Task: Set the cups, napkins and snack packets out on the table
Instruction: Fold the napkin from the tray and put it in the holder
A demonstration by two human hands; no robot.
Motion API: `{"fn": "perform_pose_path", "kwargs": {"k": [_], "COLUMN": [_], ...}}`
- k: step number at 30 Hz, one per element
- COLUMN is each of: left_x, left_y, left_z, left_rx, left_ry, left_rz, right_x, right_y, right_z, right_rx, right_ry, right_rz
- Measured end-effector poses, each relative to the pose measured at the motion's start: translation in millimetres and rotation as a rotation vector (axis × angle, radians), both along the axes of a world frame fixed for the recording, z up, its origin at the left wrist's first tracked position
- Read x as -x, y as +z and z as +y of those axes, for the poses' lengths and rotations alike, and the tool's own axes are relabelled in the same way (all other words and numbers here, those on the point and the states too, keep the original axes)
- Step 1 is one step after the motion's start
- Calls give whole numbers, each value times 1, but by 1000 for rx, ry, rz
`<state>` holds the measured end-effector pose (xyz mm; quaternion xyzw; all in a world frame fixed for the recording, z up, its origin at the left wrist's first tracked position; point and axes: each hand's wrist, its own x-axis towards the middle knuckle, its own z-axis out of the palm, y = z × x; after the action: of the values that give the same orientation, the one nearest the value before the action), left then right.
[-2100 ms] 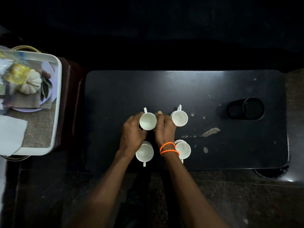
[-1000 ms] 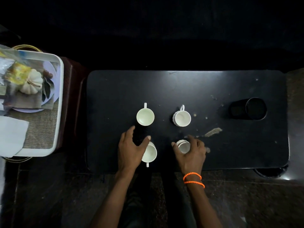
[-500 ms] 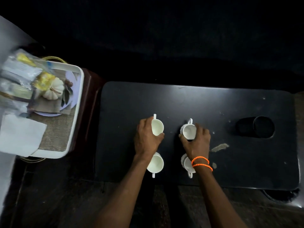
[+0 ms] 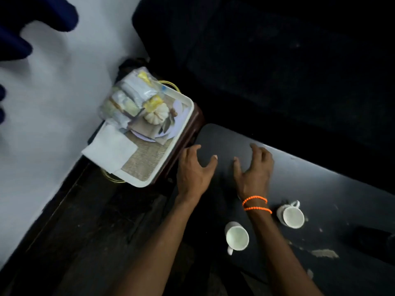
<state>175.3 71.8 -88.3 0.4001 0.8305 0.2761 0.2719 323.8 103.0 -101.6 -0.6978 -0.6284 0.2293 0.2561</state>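
The left hand's fingers [image 4: 193,148] are spread and loosely curved, thumb splayed to the right, and they hold nothing. The left hand [image 4: 193,170] hangs over the near left corner of the dark table [image 4: 333,189], its fingertips close to the edge that faces the tray. The right hand's fingers [image 4: 259,151] are likewise spread and relaxed, empty, thumb pointing toward the left hand; the two hands sit side by side with a gap of bare table between them. The right hand [image 4: 254,174] carries two orange bead bracelets [image 4: 255,204] at the wrist. Whether either palm actually touches the tabletop cannot be told.

Behind the right forearm, two white cups stand upright on the table with their mouths open to the camera: the nearer cup [image 4: 236,237], its handle pointing toward the near edge, and the farther cup [image 4: 291,216] to its right, its handle pointing away. The two are well apart from each other and from both hands.

To the left of the table, just past the left hand, a white tray [image 4: 171,154] rests on a dark reddish stand [image 4: 188,133]. On it lie a folded white napkin [image 4: 111,149] at the near end, hanging a little over the rim, and a woven mat [image 4: 145,160] beside it. At the far end is a heap of clear and pale snack packets [image 4: 130,97] with yellow patches, and next to them a small white pumpkin ornament [image 4: 156,114] on a pale plate [image 4: 175,122].

A dark cylindrical object [image 4: 372,240] lies at the right edge of the table, too dim to identify. Pale scuffs mark the tabletop near it.
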Motion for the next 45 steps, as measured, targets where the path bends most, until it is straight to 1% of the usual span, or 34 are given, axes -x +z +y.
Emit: {"fn": "perform_pose_path", "kwargs": {"k": [2,5,6,8,11,12,14,16,18,21,24,26,28,30,32,34,37,40,42,43,44,45], "left_x": [32,84,101,138,187,201,223,239,249,258,261,261,262,266,267,262,254,242,229,220,210,201], "left_y": [8,15,15,12,3,-1,-11,-20,-27,-33,-36,-37,-36,-34,-32,-29,-25,-22,-24,-24,-23,-20], "left_z": [4,4,2,-9,-30,-36,-44,-47,-48,-47,-47,-50,-53,-56,-56,-54,-48,-47,-47,-47,-47,-46], "left_rx": [-33,-86,-88,-57,17,41,82,123,131,164,141,137,125,126,170,175,150,143,82,39,10,1], "left_ry": [82,223,285,474,761,830,922,940,942,996,1033,1032,1026,994,911,858,897,1027,1136,1196,1244,1263], "left_rz": [9,35,58,78,48,27,-49,-176,-290,-349,-389,-383,-365,-304,-240,-244,-306,-346,-431,-525,-679,-871], "right_x": [44,115,138,184,245,262,288,307,322,340,352,355,355,354,350,343,327,309,296,290,283,276], "right_y": [5,5,3,-3,-17,-22,-34,-45,-51,-55,-57,-57,-54,-50,-48,-45,-43,-39,-36,-34,-30,-28], "right_z": [14,28,31,32,32,33,35,37,37,35,32,33,34,34,35,36,38,44,48,50,52,53], "right_rx": [-27,7,46,189,358,381,392,366,329,306,390,422,470,538,631,764,966,1053,1127,1166,1203,1236], "right_ry": [118,336,414,581,806,833,810,770,777,843,877,859,789,702,598,471,278,143,73,41,13,-4], "right_rz": [60,164,176,179,81,50,-2,-94,-184,-240,-228,-183,-15,160,300,430,665,780,815,841,873,901]}}
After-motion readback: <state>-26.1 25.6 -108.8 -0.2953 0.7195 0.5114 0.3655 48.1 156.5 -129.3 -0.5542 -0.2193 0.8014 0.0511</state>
